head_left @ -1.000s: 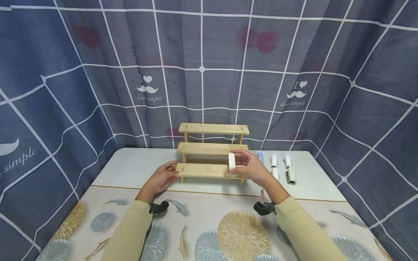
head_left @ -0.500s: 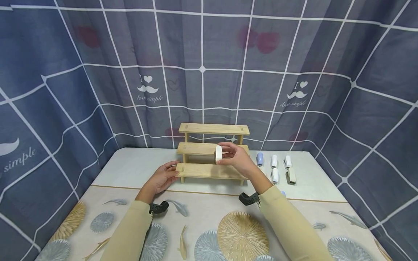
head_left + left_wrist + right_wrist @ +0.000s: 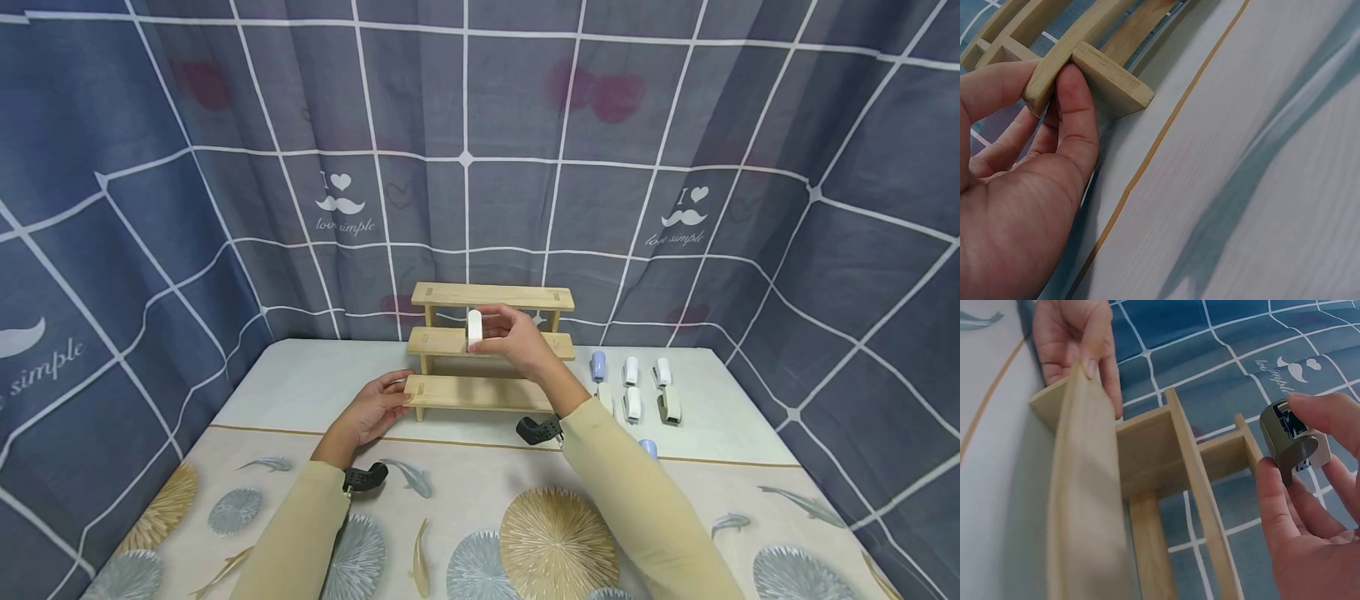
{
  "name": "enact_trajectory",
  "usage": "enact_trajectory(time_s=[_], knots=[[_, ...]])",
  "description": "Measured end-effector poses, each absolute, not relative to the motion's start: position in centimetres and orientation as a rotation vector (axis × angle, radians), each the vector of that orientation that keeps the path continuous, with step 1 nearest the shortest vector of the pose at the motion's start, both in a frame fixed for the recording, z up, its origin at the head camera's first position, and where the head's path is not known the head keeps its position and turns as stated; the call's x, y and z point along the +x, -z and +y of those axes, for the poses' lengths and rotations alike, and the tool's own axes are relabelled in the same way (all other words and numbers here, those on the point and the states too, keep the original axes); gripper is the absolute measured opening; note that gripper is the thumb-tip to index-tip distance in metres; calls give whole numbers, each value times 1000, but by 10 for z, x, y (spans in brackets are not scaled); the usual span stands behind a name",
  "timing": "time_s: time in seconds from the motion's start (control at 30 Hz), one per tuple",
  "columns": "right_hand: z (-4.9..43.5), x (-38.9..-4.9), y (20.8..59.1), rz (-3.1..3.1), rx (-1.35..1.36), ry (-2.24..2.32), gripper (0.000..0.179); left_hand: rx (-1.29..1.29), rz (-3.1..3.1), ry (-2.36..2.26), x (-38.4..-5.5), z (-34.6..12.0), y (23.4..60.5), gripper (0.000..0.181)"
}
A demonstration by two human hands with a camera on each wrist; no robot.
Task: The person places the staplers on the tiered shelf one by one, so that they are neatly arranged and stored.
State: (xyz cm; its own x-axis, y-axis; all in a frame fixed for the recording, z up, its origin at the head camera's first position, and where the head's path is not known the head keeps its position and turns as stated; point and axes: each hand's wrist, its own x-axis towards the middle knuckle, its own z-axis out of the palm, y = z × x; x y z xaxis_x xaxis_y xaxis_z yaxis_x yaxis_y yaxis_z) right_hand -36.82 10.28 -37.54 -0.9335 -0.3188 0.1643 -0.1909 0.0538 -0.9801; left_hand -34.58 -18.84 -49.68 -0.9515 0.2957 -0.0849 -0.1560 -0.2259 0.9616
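Stapler [image 3: 474, 332], small and white on the side the head view shows, is up in the air in the right hand [image 3: 517, 337]. The thumb and fingers of that hand pinch it. It is in front of the middle board [image 3: 438, 340] of a wooden stand [image 3: 457, 367], near the wood but not touching it. The right wrist view shows its dark green-grey part, with black and silver bits inside.

At 8 o'clock from the stapler is the left hand [image 3: 377, 407]. Its thumb and fingers pinch the 9 o'clock end of the lowest board [image 3: 472, 392]. The boards go up like steps, with the top board [image 3: 491, 295] at 12 o'clock.

Between 3 and 4 o'clock from the stapler, more little ones sit on the counter [image 3: 300, 383]. A blue stapler [image 3: 597, 366] has white staplers [image 3: 632, 372] at its 3 o'clock and a cream stapler [image 3: 604, 398] at its 6 o'clock. A blue checked curtain [image 3: 420, 200] hangs behind, at 12 o'clock.
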Motion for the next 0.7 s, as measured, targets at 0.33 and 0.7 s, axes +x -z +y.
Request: enact_trajectory(time_s=[0.33, 0.7], knots=[[76, -388, 359, 2206, -544, 2079, 68, 178, 1728, -2265, -345, -189, 497, 68], [56, -415, 345, 2316, -585, 2048, 65, 164, 1728, -2262, -346, -189, 496, 68]])
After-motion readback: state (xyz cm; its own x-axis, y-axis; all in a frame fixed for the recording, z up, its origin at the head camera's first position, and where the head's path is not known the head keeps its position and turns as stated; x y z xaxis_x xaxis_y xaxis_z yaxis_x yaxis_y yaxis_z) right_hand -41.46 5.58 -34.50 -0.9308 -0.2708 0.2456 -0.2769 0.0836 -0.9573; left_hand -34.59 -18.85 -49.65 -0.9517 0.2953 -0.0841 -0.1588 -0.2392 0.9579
